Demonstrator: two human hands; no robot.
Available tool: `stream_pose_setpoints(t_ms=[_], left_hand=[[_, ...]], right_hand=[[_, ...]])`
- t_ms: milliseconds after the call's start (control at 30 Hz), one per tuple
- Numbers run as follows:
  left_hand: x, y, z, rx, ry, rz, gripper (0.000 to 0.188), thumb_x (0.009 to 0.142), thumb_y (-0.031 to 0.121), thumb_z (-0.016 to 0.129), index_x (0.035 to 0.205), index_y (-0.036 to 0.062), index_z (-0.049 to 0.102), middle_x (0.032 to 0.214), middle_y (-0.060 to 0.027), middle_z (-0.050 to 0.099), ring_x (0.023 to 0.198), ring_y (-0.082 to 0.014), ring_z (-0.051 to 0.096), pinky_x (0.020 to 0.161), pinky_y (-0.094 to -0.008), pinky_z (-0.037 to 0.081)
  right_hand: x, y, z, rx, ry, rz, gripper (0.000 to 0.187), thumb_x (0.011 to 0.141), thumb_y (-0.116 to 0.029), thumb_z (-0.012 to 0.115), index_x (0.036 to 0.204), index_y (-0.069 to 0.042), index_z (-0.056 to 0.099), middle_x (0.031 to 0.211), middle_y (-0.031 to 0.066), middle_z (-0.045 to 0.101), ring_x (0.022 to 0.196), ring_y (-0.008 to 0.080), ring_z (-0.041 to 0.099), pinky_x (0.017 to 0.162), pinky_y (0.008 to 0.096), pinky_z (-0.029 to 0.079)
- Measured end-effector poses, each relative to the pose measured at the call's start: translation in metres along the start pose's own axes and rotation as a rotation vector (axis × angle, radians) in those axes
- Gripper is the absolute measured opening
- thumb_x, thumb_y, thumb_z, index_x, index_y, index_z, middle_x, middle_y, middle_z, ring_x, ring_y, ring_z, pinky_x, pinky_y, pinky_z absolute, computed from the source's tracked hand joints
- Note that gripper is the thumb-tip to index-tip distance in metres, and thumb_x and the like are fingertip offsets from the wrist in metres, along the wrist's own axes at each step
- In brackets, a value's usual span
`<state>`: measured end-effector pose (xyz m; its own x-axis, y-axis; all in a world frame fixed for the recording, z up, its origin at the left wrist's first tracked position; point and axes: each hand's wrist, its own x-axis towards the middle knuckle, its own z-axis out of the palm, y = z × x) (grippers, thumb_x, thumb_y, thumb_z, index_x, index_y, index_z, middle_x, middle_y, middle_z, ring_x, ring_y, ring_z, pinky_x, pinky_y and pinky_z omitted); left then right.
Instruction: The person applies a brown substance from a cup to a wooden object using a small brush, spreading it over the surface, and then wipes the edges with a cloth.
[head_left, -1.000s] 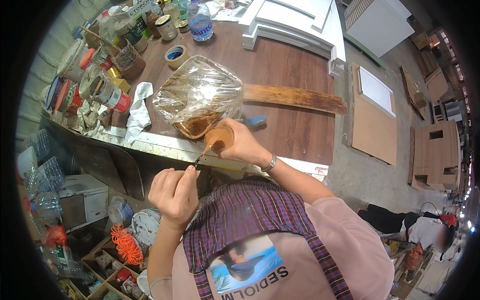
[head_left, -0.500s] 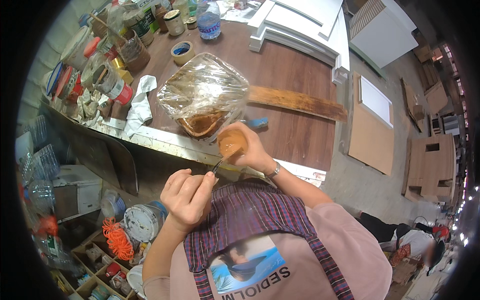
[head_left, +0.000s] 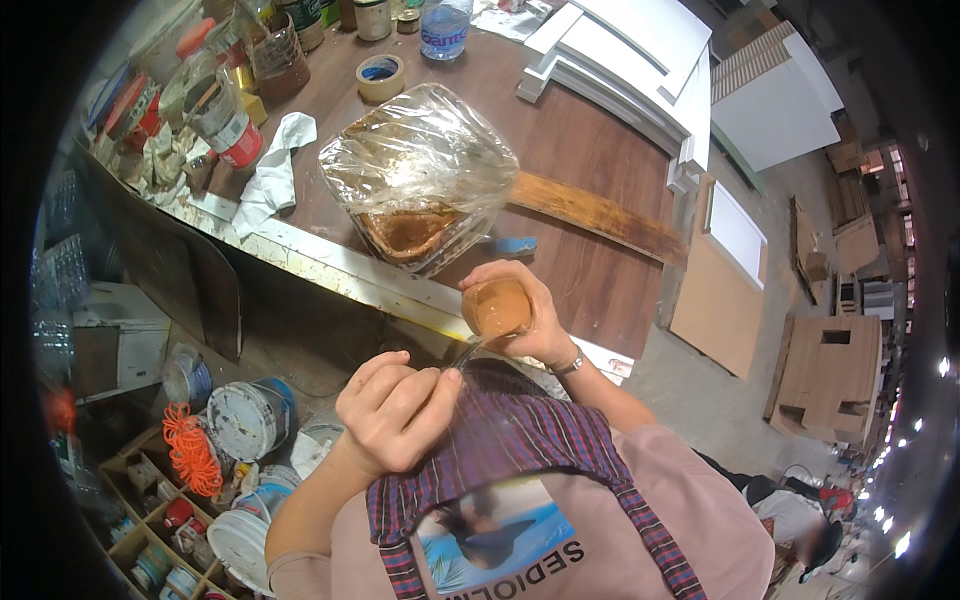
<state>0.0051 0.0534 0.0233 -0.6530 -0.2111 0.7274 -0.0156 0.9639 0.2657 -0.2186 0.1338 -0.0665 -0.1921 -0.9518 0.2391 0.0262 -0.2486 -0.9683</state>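
Note:
My right hand is wrapped round a small cup with orange-brown liquid inside, tilted so that its mouth faces me. In the closed fingers of my left hand is a thin dark tool, its far end at the cup's lower rim. Whether that end is a brush or a blade cannot be made out. Just beyond the cup, on the brown table, stands a container wrapped in clear plastic, brown stuff showing at its uncovered near corner. A blue object lies beside it.
A brown-stained wooden strip lies right of the container. Tape roll, crumpled white paper, a water bottle and several stained jars crowd the left and back. White panels are stacked far right. Buckets stand below left.
Both hands, with the cup and the tool, have shifted right and a little toward me, farther from the wrapped container. The whole view has shifted slightly too. Both grips are kept.

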Motion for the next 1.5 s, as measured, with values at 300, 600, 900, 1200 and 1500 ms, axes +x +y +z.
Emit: stream_pose_setpoints(t_ms=[300,600,900,1200,1500], left_hand=[[-0.02,0.002,-0.003,-0.036,0.029,-0.158,0.025,0.071,0.003,0.079,0.094,0.0065,0.071,0.082,-0.0041,0.065,0.069,-0.0197,0.062,0.073,-0.0378,0.057],[-0.057,0.004,-0.028,0.161,0.072,-0.344,0.023,0.071,0.004,0.079,0.093,0.0052,0.072,0.081,-0.0033,0.063,0.067,-0.0194,0.06,0.07,-0.0356,0.056],[-0.083,-0.009,-0.052,0.23,0.097,-0.442,0.026,0.069,-0.002,0.079,0.093,0.004,0.071,0.079,-0.007,0.064,0.068,-0.0245,0.062,0.07,-0.0402,0.057],[-0.088,-0.079,-0.096,0.222,0.14,-0.375,0.023,0.07,-0.005,0.077,0.091,0.0028,0.072,0.078,-0.0085,0.066,0.068,-0.0243,0.063,0.073,-0.0404,0.058],[-0.085,-0.12,-0.104,0.287,0.178,-0.393,0.025,0.071,-0.009,0.075,0.094,0.0011,0.071,0.081,-0.0108,0.067,0.069,-0.0247,0.064,0.078,-0.0424,0.057]], right_hand=[[0.001,-0.009,0.01,-0.01,-0.062,0.142,0.067,0.061,-0.013,0.082,0.12,-0.001,0.055,0.121,0.0141,0.059,0.115,0.0236,0.059,0.101,0.0378,0.045],[0.023,0.02,0.061,0.029,-0.216,0.195,0.064,0.063,-0.01,0.08,0.121,-0.002,0.055,0.121,0.009,0.06,0.109,0.0173,0.058,0.097,0.0321,0.046],[0.058,0.035,0.104,-0.058,-0.262,0.237,0.064,0.061,-0.013,0.082,0.119,-0.003,0.056,0.117,0.0071,0.062,0.107,0.0153,0.059,0.096,0.0309,0.046],[0.112,0.036,0.163,0.004,-0.138,0.276,0.059,0.062,-0.01,0.08,0.117,-0.003,0.058,0.113,0.0076,0.063,0.106,0.0152,0.06,0.095,0.031,0.047],[0.16,0.056,0.194,0.002,-0.057,0.215,0.062,0.059,-0.01,0.081,0.116,-0.003,0.057,0.106,0.0068,0.061,0.101,0.015,0.059,0.092,0.0303,0.048]])
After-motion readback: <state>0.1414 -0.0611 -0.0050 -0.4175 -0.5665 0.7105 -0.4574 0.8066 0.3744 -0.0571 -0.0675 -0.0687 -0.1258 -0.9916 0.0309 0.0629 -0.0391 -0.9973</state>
